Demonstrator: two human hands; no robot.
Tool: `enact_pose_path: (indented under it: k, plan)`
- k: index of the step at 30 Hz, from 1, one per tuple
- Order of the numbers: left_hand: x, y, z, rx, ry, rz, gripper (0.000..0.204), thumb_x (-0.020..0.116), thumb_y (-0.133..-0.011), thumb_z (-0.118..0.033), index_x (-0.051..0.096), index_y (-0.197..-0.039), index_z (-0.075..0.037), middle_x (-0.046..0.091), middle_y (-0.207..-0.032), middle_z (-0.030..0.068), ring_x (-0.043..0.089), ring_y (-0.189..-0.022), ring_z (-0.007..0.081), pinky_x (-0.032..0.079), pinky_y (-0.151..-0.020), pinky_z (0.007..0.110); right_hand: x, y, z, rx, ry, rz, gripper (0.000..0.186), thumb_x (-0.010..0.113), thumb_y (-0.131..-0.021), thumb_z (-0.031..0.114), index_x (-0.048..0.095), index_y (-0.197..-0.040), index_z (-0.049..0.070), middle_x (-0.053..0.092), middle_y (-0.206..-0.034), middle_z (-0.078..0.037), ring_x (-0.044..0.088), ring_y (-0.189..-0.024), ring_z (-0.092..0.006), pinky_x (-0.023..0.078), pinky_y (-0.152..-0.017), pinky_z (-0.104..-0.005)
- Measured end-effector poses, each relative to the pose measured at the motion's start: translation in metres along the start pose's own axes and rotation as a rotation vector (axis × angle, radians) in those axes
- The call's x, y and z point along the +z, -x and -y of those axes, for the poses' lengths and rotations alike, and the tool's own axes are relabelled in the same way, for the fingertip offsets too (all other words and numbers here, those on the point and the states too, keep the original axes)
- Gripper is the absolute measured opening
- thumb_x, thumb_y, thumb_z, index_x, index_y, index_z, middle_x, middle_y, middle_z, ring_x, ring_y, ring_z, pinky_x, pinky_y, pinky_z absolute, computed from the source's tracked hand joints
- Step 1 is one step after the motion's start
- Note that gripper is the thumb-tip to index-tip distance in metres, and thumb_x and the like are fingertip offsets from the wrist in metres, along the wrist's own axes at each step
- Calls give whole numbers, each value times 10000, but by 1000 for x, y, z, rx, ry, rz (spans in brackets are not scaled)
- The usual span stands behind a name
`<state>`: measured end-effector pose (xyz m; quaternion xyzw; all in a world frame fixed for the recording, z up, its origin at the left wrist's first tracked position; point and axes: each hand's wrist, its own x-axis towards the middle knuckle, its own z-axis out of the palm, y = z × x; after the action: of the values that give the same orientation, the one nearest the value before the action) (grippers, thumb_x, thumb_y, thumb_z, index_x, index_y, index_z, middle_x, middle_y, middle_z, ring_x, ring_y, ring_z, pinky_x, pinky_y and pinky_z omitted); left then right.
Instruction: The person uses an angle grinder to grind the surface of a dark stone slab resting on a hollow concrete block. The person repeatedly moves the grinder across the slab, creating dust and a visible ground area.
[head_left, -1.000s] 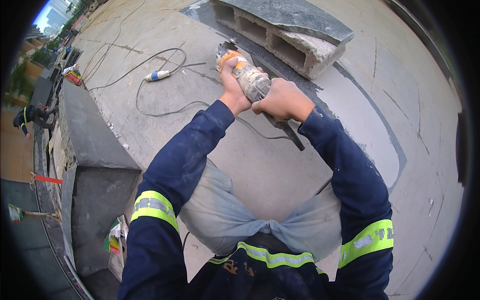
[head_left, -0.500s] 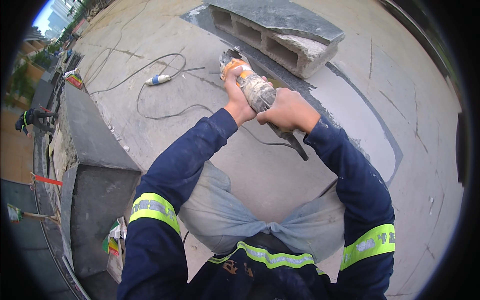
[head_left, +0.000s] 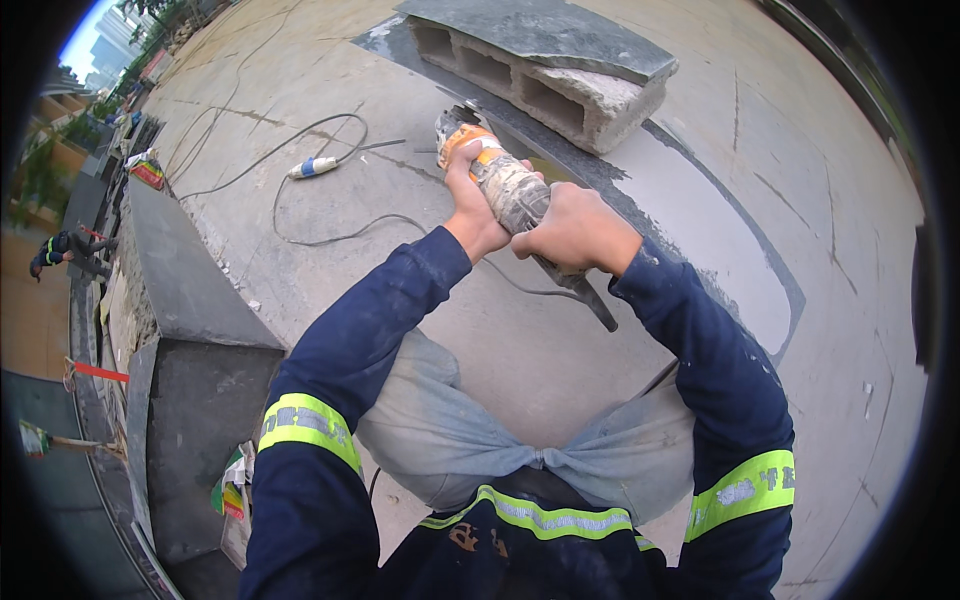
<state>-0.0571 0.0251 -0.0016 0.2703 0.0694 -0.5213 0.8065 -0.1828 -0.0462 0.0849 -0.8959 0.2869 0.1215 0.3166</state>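
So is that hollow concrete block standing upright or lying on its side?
On its side: the concrete block shows its hollow cells facing sideways, and a flat grey slab rests on top.

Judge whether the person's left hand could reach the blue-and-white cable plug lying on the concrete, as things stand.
Probably not at once. The left hand is wrapped around the angle grinder, so it is occupied. The plug lies off to the person's left on bare concrete, with nothing between.

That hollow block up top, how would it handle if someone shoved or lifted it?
The block looks like rough concrete with hollow cells, so probably heavy and gritty, not slippery. It lies flat on its long side, so it should scrape rather than roll or tip. The slab resting on top would likely slide off if it tilts.
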Motion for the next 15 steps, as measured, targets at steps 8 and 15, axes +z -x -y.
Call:
enact_pose_path:
  k: [8, 15]
  plan:
    - [-2, -6, -3, 11, -11, 0, 582, 614, -719, -498, 476, -1021, -21, 569, -871, 123, 608, -793, 298, 539, -720, 437, 0, -9, -2, -6, -12, 22, 611, 740, -597, 412, 672, -963, -73, 690, -840, -180, 701, -753, -279, 560, -690, -310]
    - [-5, -16, -11, 52, -13, -21, 594, 619, -717, -498, 458, -1049, -32, 564, -876, 129, 599, -803, 309, 537, -723, 449, -1, -21, 3, -42, -71, 17, 578, 733, -585, 388, 649, -872, -107, 669, -814, -220, 676, -761, -315, 538, -701, -337]
